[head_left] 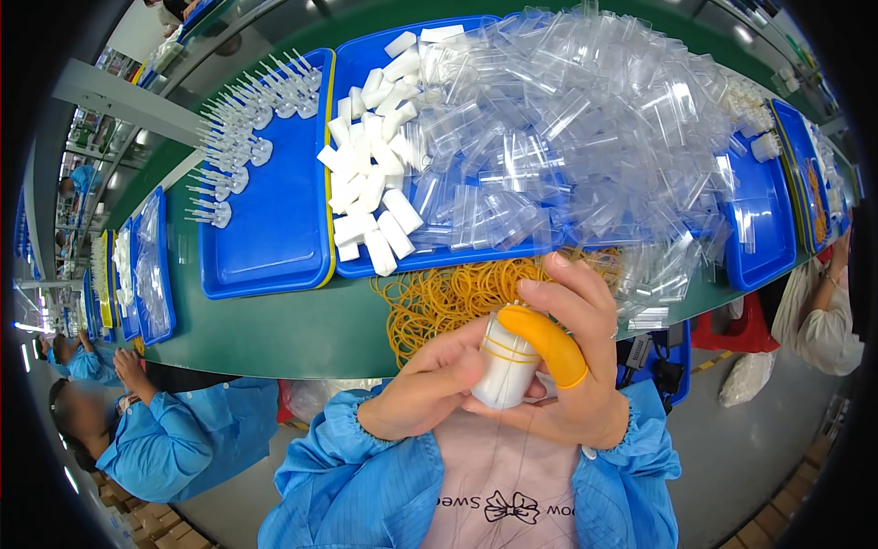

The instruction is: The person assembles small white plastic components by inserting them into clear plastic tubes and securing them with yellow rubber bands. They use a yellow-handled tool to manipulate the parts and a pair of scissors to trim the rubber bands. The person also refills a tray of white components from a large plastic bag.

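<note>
Both my hands were closed on one piece: a white cylinder-like block in clear plastic film (506,377), with thin yellow rubber bands (514,352) around its upper half. It was roughly upright, in front of my chest, near the table's front edge. My left hand (422,382) pinched its left side, thumb toward me. My right hand (590,389) wrapped the right side; one finger, in an orange-yellow rubber finger cot (551,346), curled over the top.

Just beyond my hands: a loose heap of yellow rubber bands (439,297) on the green table (251,339). Behind that, a large blue plastic tray (448,258): white foam-like blocks (375,174) at its left end, a big pile of clear plastic film pieces (572,146) over the rest. Some film spilled past the front rim, right of the bands.

Left of it, another blue tray (274,220) held white plastic parts with thin stems (218,215) along its far and left sides. Right end: a smaller blue tray (764,224).

Co-worker in blue sleeves (169,448) sat to my left; person in a white top (828,334) at far right.
</note>
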`<state>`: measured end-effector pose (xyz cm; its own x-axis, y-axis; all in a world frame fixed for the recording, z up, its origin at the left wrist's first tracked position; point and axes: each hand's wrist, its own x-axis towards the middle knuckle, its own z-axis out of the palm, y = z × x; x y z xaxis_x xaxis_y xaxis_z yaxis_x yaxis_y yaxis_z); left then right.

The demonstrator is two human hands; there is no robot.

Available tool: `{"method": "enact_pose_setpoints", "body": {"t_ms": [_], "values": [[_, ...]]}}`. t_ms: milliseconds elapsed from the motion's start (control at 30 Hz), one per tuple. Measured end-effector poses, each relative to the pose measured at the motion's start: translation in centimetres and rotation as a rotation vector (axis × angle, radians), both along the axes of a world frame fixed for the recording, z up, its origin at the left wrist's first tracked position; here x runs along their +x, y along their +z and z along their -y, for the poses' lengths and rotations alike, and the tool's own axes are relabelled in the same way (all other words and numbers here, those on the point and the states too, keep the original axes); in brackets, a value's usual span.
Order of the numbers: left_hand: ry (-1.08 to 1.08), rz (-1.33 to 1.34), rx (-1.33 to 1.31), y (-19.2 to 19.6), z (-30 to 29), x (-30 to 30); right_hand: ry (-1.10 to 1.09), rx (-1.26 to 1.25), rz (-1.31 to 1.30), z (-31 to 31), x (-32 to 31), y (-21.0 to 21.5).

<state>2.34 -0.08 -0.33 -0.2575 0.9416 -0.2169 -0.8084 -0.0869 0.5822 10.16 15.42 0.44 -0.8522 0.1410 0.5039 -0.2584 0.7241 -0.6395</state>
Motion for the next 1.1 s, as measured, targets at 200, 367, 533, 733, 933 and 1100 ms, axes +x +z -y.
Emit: {"method": "enact_pose_setpoints", "body": {"t_ms": [200,367,533,733,933,1100], "values": [[0.337,0.002,-0.116,1.1,-0.1,-0.9,0.050,-0.122,0.060,-0.6,-0.1,1.1],[0.452,-0.215,0.069,0.4,1.9,-2.4,0.238,0.063,0.458,-1.7,2.0,-0.1],[0.621,-0.375,-0.153,0.6,1.3,-1.5,0.164,0.387,0.464,-0.7,1.7,-2.4],[0.547,-0.295,-0.153,0.7,1.3,-1.4,0.223,0.347,0.488,-0.7,1.9,-1.8],[0.538,-0.209,-0.150,-0.1,1.6,-1.6,-0.022,-0.095,0.512,-2.0,3.0,1.0],[0.553,-0.708,-0.299,-0.5,1.8,-1.2,-0.037,-0.193,0.299,-1.9,4.0,-0.5]]}}
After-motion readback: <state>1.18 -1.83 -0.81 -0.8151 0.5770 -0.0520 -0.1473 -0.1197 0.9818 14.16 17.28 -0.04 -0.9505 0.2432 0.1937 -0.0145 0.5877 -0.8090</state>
